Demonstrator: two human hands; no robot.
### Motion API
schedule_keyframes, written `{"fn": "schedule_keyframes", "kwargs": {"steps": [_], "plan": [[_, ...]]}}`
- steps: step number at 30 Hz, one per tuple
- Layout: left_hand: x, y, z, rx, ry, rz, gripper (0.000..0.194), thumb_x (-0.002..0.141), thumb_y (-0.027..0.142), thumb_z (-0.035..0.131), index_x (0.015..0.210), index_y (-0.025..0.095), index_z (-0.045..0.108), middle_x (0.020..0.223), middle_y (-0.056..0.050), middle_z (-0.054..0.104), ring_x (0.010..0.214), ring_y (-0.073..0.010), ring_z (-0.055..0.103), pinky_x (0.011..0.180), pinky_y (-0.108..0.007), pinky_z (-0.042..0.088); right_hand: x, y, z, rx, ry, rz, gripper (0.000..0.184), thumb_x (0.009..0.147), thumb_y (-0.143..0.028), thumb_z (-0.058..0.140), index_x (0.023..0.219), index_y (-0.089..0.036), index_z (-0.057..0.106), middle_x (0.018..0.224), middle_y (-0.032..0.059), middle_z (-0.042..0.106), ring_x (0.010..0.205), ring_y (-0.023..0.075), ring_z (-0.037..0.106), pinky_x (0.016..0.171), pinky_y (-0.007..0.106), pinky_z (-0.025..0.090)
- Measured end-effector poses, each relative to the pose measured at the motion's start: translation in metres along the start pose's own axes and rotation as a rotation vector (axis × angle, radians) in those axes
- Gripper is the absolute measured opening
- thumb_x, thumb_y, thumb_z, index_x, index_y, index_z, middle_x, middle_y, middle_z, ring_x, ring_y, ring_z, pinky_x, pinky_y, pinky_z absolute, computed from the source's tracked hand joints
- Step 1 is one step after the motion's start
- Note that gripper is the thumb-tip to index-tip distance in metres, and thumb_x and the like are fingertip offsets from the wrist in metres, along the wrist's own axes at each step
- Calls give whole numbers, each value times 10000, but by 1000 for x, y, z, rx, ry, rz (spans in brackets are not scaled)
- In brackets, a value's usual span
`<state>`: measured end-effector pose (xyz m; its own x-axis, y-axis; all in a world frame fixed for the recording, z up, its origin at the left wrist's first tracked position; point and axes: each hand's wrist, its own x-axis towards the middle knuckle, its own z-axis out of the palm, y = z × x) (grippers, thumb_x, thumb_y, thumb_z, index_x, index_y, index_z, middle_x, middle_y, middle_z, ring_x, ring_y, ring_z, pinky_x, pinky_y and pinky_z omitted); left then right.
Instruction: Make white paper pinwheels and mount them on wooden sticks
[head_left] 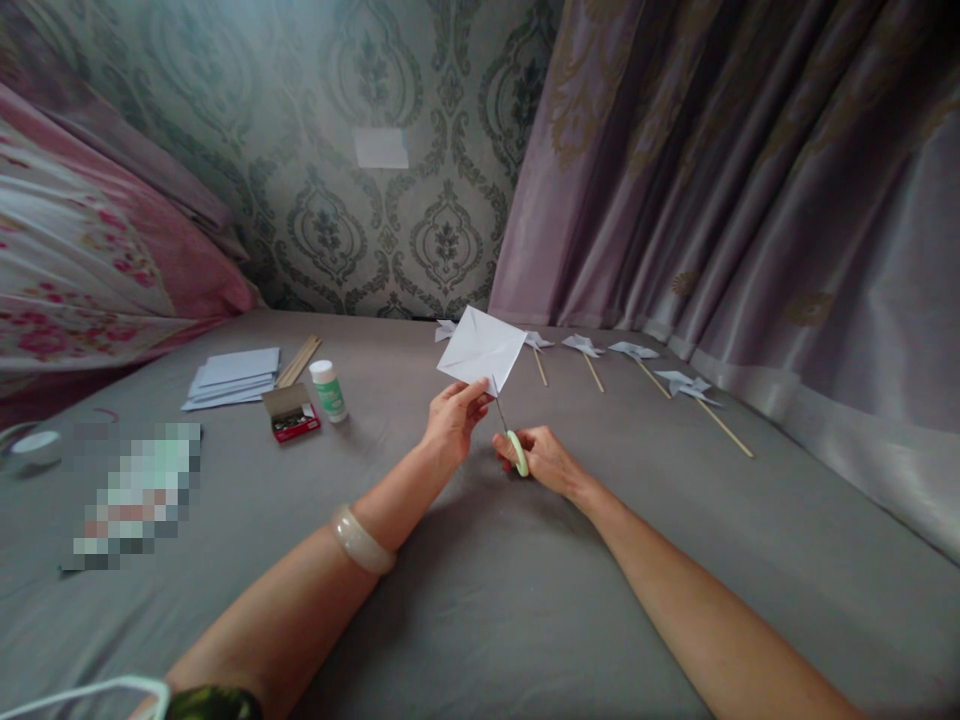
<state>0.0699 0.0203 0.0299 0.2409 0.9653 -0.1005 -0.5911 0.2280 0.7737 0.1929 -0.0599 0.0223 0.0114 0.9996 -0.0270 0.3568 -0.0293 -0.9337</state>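
Note:
A white square of paper (pixel 480 345) with crease lines is held up at its lower corner by my left hand (pixel 454 415), thumb against fingers. My right hand (pixel 541 458) grips a pair of scissors (pixel 517 452) by its pale green handles. The scissor blades point up and lie at the paper's bottom corner, close to my left thumb. Behind the paper, a row of white paper pinwheels (pixel 583 346) on wooden sticks lies on the grey sheet (pixel 480 600); the paper partly covers the leftmost ones.
To the left lie a stack of white paper (pixel 236 375), wooden sticks (pixel 300 360), an open red box (pixel 295 424) of small items and a white-and-green glue bottle (pixel 328 390). Farther left are a tape roll (pixel 36 448) and a blurred-out object (pixel 139 495). Curtains (pixel 675 200) hang at right.

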Motion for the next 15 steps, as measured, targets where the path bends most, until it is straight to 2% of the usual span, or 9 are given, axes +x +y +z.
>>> {"fn": "schedule_keyframes", "kwargs": {"steps": [5,15], "plan": [[0,-1,1,-18,4,3,341,458,241,861,659,152,600,655,3,649,616,-92,598,578,-201,405,1,3,-1,-36,6,-9,589,601,-735,630,522,-153,581,507,11,573,484,106,440,497,251,317],[-1,-3,3,-30,14,30,341,474,239,862,587,148,553,595,13,613,591,-84,585,579,-201,413,3,4,-1,-46,3,20,601,579,-745,634,527,-152,551,511,-3,542,488,87,401,494,238,299]]}}
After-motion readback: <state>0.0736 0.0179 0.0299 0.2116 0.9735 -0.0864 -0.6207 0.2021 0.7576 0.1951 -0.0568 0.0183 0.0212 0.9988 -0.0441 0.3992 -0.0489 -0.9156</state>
